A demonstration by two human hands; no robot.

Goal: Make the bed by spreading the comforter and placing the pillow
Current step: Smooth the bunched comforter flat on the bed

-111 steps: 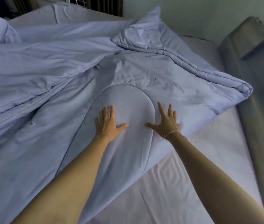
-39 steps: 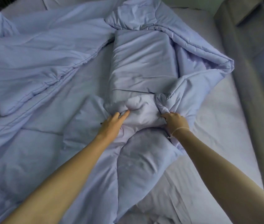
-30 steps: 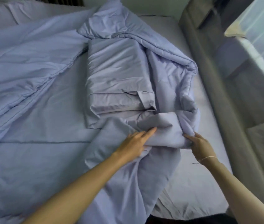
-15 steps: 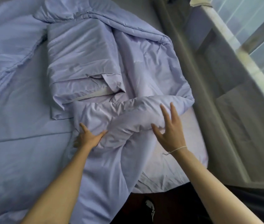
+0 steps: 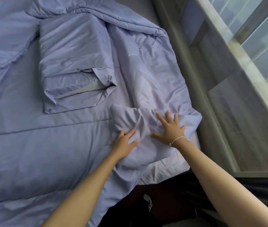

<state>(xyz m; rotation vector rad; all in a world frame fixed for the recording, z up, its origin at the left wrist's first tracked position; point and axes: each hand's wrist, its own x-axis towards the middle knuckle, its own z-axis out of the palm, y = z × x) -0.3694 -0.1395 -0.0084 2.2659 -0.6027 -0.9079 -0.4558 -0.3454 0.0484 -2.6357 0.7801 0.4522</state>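
Head view: one comforter (image 5: pixel 31 145), one pillow (image 5: pixel 74 63), left hand (image 5: pixel 124 141) gripping comforter, right hand (image 5: pixel 171 128) flat, fingers spread.

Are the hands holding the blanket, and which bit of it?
The left hand pinches a bunched fold of the comforter near its corner. The right hand only presses flat on it.

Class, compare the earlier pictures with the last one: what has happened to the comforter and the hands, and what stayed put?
The comforter, bunched and gripped earlier, now lies flatter toward the bed's right edge. The right hand has let go and presses flat; the left hand rests on the folds. The pillow, uncovered earlier, stays put.
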